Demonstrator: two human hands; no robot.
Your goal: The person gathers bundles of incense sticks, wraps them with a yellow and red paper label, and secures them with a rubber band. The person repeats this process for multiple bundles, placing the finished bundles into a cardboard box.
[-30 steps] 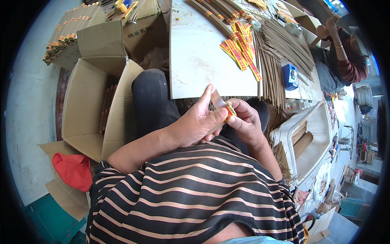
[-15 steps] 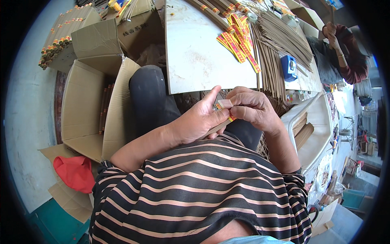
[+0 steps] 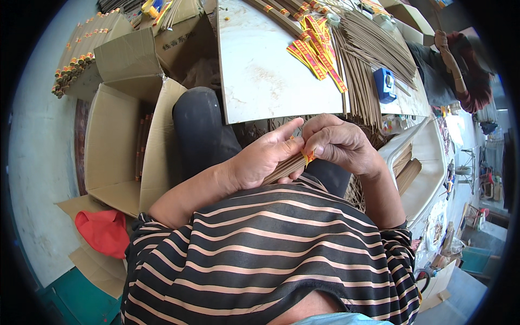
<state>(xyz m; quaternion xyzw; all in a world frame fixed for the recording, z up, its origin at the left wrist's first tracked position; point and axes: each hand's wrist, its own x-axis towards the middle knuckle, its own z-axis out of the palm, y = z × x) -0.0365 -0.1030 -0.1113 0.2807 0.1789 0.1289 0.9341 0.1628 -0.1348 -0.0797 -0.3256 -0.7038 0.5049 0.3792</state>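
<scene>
My left hand grips a bundle of thin brown sticks just above my lap, below the near edge of the white table. My right hand pinches a red and yellow paper band at the bundle's end. Both hands touch the bundle. More red and yellow bands lie on the table's far part, next to a wide spread of loose brown sticks.
An open cardboard box with stick bundles inside stands at my left. A blue tape dispenser sits on the table's right side. A red cloth lies on the floor. Another person's arm shows at the far right, beside a white tray.
The bundle and both hands have dropped a little toward my lap, and the right hand's fingers have shifted onto the band at the bundle's end.
</scene>
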